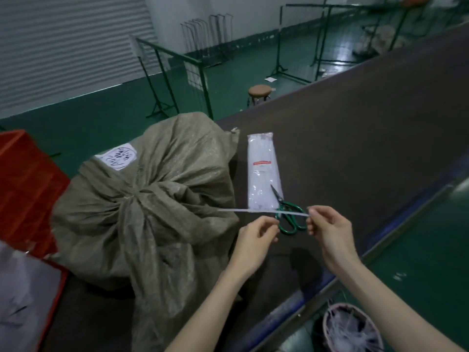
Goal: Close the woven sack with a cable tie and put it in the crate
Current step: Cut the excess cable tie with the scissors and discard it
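Observation:
A bulging grey-green woven sack lies on the dark table, its neck gathered into a bunch at the middle and a white label on its far left side. A white cable tie stretches level above the table, just right of the sack. My right hand pinches the tie's right end between thumb and finger. My left hand is curled just below the tie near its middle; whether it touches the tie is unclear. A red crate stands at the left, beside the sack.
A clear packet of cable ties lies on the dark table with green-handled scissors at its near end. A bin of trimmed tie ends sits on the floor at lower right. A stool and green metal racks stand beyond.

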A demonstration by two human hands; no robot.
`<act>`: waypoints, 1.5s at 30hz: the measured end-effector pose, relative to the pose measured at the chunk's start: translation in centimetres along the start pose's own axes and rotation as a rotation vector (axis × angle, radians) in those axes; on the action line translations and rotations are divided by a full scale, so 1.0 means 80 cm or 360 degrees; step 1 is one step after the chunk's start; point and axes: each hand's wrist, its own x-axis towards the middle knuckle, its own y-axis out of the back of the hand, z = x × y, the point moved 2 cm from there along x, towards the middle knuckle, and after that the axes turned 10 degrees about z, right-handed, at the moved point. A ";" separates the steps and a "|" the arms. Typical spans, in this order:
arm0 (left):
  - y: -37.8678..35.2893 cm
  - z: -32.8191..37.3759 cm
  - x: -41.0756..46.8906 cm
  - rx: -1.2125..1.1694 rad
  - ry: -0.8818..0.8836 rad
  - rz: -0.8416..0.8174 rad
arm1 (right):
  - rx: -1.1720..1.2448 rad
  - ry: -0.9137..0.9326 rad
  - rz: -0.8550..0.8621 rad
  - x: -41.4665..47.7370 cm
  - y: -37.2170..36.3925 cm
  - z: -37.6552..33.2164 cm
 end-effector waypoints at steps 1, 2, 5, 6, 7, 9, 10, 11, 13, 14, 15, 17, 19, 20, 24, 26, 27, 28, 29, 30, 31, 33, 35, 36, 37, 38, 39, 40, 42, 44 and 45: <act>-0.012 -0.005 -0.002 0.0114 -0.0040 -0.0071 | 0.0013 0.0032 0.0094 0.004 0.019 -0.003; -0.021 -0.010 -0.002 0.0205 -0.0073 -0.0126 | 0.0032 0.0059 0.0168 0.008 0.035 -0.007; -0.050 -0.020 -0.003 0.0355 -0.0130 -0.0290 | 0.0078 0.0136 0.0368 0.016 0.090 -0.021; -0.060 -0.021 -0.002 0.0394 -0.0147 -0.0330 | 0.0091 0.0155 0.0431 0.018 0.108 -0.027; -0.069 -0.021 -0.001 0.0414 -0.0168 -0.0366 | 0.0100 0.0165 0.0492 0.020 0.127 -0.032; -0.090 -0.020 0.001 0.0425 -0.0195 -0.0448 | 0.0110 0.0186 0.0629 0.022 0.165 -0.044; -0.100 -0.021 0.003 0.0422 -0.0201 -0.0491 | 0.0096 0.0205 0.0689 0.022 0.183 -0.051; -0.115 -0.020 0.003 0.0423 -0.0209 -0.0548 | 0.0069 0.0235 0.0758 0.020 0.205 -0.056; -0.132 -0.019 0.005 0.0428 -0.0227 -0.0598 | -0.0010 0.0291 0.0842 0.017 0.234 -0.065; -0.145 -0.019 0.006 0.0418 -0.0230 -0.0632 | -0.0051 0.0322 0.0906 0.015 0.251 -0.068; -0.154 -0.018 0.006 0.0411 -0.0233 -0.0658 | -0.0084 0.0352 0.0972 0.014 0.265 -0.071; -0.165 -0.016 0.007 0.0410 -0.0233 -0.0683 | -0.0126 0.0390 0.1087 0.010 0.283 -0.071; -0.181 -0.013 0.006 0.0406 -0.0245 -0.0729 | -0.0185 0.0404 0.1194 0.008 0.304 -0.065; -0.187 -0.012 0.005 0.0405 -0.0247 -0.0748 | -0.0226 0.0402 0.1223 0.007 0.310 -0.060; -0.201 -0.006 -0.001 0.0412 -0.0246 -0.0798 | -0.0520 0.0292 0.1289 0.017 0.328 -0.029; -0.203 -0.005 -0.002 0.0414 -0.0249 -0.0812 | -0.0667 0.0200 0.1300 0.026 0.332 -0.009; -0.203 -0.005 -0.003 0.0421 -0.0247 -0.0818 | -0.0735 0.0154 0.1301 0.031 0.334 0.001; -0.202 -0.005 -0.003 0.0432 -0.0244 -0.0820 | -0.0793 0.0118 0.1292 0.035 0.334 0.010; -0.201 -0.005 -0.002 0.0443 -0.0240 -0.0821 | -0.0850 0.0091 0.1272 0.038 0.333 0.018; -0.200 -0.006 -0.001 0.0455 -0.0233 -0.0820 | -0.0916 0.0064 0.1245 0.040 0.331 0.026; -0.198 -0.007 -0.001 0.0462 -0.0225 -0.0812 | -0.0980 0.0033 0.1215 0.043 0.329 0.033; -0.194 -0.009 0.002 0.0459 -0.0210 -0.0779 | -0.1060 -0.0060 0.1179 0.047 0.326 0.048; -0.188 -0.013 0.002 0.0448 -0.0183 -0.0747 | -0.1107 -0.0141 0.1185 0.052 0.324 0.065; -0.184 -0.016 0.002 0.0450 -0.0160 -0.0734 | -0.1131 -0.0183 0.1179 0.056 0.324 0.074; -0.180 -0.018 0.002 0.0450 -0.0137 -0.0720 | -0.1151 -0.0238 0.1169 0.060 0.324 0.084; -0.176 -0.019 0.002 0.0453 -0.0117 -0.0704 | -0.1176 -0.0305 0.1160 0.062 0.325 0.093; -0.172 -0.022 0.003 0.0461 -0.0100 -0.0684 | -0.1205 -0.0382 0.1152 0.065 0.325 0.100; -0.168 -0.024 0.004 0.0474 -0.0086 -0.0669 | -0.1241 -0.0444 0.1143 0.066 0.326 0.106; -0.159 -0.026 0.005 0.0484 -0.0065 -0.0643 | -0.1293 -0.0497 0.1117 0.067 0.328 0.112; -0.152 -0.028 0.006 0.0489 -0.0052 -0.0607 | -0.1279 -0.0503 0.1120 0.068 0.327 0.111; -0.150 -0.028 0.007 0.0495 -0.0051 -0.0584 | -0.1244 -0.0501 0.1127 0.070 0.327 0.110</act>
